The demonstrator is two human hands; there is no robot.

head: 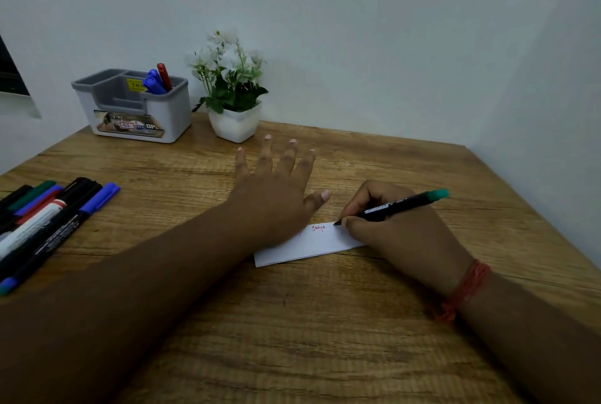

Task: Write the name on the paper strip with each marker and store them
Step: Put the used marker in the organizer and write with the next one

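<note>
Ok, R hand pinches green-capped marker in a writing grip, tip at top edge of paper strip mid-table, right of the red name already there. L hand flat, fingers spread, pins strip's left end, holds nothing. To do it well imo: keep palm pressure so strip won't skate, start clear of red text, small strokes, little room left. Then cap it, drop in grey organizer w/ blue+red ones. Rest of markers lie far left.

Paper strip: left end hidden under left hand; red writing there unreadable. Markers, far left of strip: cut by frame edge.
</note>
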